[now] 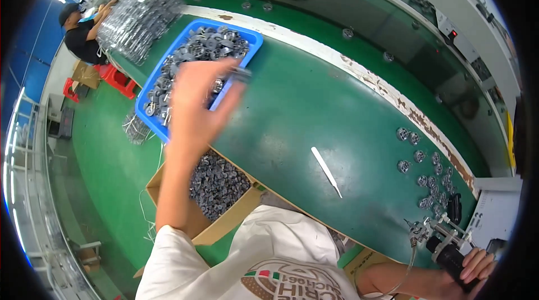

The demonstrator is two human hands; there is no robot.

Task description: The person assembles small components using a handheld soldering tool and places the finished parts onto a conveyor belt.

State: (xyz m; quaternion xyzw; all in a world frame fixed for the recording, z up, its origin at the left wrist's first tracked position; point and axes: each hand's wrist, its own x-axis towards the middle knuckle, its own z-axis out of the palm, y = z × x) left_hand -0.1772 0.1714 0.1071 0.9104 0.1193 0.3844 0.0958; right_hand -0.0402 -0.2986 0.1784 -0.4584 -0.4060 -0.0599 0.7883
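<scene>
From the head camera, the left hand [196, 101] hangs blurred over the near end of the blue tray [150, 84] of grey parts [210, 44], fingers loosely spread and pinching one small grey part [240, 74] at the fingertips — a light grip that could let it drop onto the green table [297, 109]. Far right of the tray, the right hand [469, 272] is wrapped around a black-handled tool [446, 252] beside loose round parts [424, 165].

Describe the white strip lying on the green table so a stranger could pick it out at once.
Start from the green table, between the blue bin of grey parts at the person's left and the cluster of small round metal parts at the right. On the bare stretch between them lies the white strip, slanted. It alone is long, thin, flat and white.
</scene>
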